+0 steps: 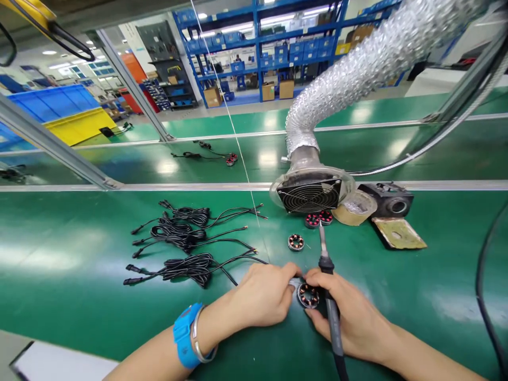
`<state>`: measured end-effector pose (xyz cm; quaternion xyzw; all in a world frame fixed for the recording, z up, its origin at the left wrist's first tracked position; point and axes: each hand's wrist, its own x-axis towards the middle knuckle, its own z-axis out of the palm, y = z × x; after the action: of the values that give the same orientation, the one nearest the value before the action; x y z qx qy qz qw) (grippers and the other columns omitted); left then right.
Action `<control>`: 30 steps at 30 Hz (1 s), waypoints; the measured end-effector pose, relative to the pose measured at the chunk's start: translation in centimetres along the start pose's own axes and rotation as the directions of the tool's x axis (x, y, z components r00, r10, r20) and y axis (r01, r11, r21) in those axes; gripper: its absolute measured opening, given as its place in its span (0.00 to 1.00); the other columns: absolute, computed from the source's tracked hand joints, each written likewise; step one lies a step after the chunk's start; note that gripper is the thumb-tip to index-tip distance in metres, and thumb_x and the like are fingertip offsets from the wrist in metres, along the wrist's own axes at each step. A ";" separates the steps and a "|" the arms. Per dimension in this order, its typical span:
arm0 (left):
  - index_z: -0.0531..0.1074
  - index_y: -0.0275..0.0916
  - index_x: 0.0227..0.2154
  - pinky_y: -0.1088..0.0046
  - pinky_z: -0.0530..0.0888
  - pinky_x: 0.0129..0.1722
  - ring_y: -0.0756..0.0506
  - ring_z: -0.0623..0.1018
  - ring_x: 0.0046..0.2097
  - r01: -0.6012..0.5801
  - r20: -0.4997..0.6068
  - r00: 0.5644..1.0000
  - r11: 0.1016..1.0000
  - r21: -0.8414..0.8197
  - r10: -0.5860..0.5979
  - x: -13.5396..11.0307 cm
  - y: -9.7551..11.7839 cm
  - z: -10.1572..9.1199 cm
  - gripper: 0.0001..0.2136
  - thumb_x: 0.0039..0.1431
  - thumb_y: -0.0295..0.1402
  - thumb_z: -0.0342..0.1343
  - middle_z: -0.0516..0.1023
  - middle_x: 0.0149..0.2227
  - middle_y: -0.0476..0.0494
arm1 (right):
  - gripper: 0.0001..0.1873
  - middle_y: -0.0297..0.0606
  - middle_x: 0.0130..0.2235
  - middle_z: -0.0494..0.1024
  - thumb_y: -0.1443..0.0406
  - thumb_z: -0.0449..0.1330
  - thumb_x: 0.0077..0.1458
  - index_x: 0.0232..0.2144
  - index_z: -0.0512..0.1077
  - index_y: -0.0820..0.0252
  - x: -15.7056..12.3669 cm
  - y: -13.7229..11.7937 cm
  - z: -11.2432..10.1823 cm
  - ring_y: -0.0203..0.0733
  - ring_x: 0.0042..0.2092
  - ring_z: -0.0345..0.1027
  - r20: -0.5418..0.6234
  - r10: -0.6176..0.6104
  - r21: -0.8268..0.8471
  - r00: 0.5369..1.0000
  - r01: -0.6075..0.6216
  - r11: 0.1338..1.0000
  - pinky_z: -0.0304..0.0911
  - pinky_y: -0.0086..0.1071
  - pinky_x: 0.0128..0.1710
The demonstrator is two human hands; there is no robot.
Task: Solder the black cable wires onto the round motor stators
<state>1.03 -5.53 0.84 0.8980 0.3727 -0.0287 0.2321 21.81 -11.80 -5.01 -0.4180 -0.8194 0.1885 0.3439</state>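
Observation:
My left hand, with a blue wristband and a silver bangle, is closed in a pinch beside a small ring-shaped motor stator with copper coils. A black cable from the nearest bundle runs under this hand to its fingers; its tip is hidden. My right hand is wrapped round a soldering iron, whose metal tip points away from me. The thumb and a finger of the same hand touch the stator's edge. Another copper-coil stator lies just beyond, and two with red coils sit under the fan.
Several coiled black cables lie at left. A fume extractor fan with a silver duct hangs over the far edge. Right of it are a tape roll, a black iron stand and a sponge tray. A cord hangs at right.

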 end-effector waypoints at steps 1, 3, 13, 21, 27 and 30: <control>0.66 0.45 0.52 0.65 0.73 0.35 0.38 0.82 0.38 -0.011 0.004 1.000 1.000 0.018 0.011 0.1 0.0 0.1 0.15 0.63 0.32 0.46 0.82 0.38 0.44 | 0.25 0.46 0.47 0.72 0.71 0.57 0.54 0.54 0.58 0.57 -0.1 0.1 0.0 0.48 0.45 0.71 -0.009 -0.004 -0.009 1.000 0.004 1.000 0.72 0.42 0.43; 0.68 0.45 0.48 0.67 0.72 0.32 0.39 0.82 0.36 -0.031 0.014 0.999 0.998 0.047 0.030 0.4 -0.1 0.4 0.12 0.64 0.31 0.46 0.82 0.36 0.45 | 0.25 0.46 0.45 0.73 0.69 0.58 0.54 0.54 0.58 0.57 -0.2 0.1 0.0 0.49 0.43 0.71 -0.032 -0.004 -0.036 0.999 0.002 0.999 0.73 0.42 0.41; 0.73 0.43 0.32 0.75 0.60 0.23 0.50 0.67 0.21 0.171 -0.019 0.981 0.915 -0.365 -0.191 0.2 0.1 -1.4 0.08 0.61 0.33 0.49 0.66 0.17 0.55 | 0.22 0.41 0.40 0.73 0.70 0.56 0.56 0.53 0.60 0.56 -0.1 -0.2 -0.2 0.44 0.37 0.71 -0.008 0.055 0.000 0.998 -0.055 0.999 0.71 0.37 0.35; 0.74 0.42 0.29 0.76 0.54 0.22 0.53 0.58 0.20 0.160 -0.027 0.983 0.911 -0.380 -0.184 0.2 1.2 -0.8 0.04 0.54 0.36 0.57 0.59 0.16 0.57 | 0.22 0.39 0.39 0.71 0.74 0.54 0.55 0.52 0.60 0.56 0.4 -0.5 -0.3 0.43 0.37 0.67 0.010 0.057 0.067 0.998 -0.058 0.996 0.68 0.35 0.36; 0.65 0.40 0.24 0.77 0.52 0.20 0.53 0.56 0.21 0.251 0.074 0.963 0.766 -0.592 -0.258 0.4 0.5 0.5 0.09 0.58 0.35 0.52 0.57 0.17 0.57 | 0.23 0.38 0.39 0.70 0.76 0.54 0.53 0.50 0.59 0.56 0.6 -0.5 -0.3 0.43 0.38 0.63 0.057 0.059 0.117 0.997 -0.065 0.991 0.65 0.35 0.36; 0.64 0.40 0.25 0.77 0.52 0.20 0.53 0.56 0.22 0.281 0.099 0.950 0.678 -0.679 -0.295 0.4 -0.2 0.4 0.11 0.60 0.38 0.51 0.56 0.19 0.58 | 0.24 0.39 0.40 0.70 0.77 0.54 0.53 0.50 0.59 0.56 0.5 -0.5 -0.3 0.43 0.38 0.62 0.070 0.053 0.142 0.996 -0.063 0.988 0.64 0.36 0.37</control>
<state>1.18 -5.32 0.26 0.6785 0.4952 0.0830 0.5362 21.57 -11.63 -4.28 -0.4093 -0.8020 0.2708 0.3403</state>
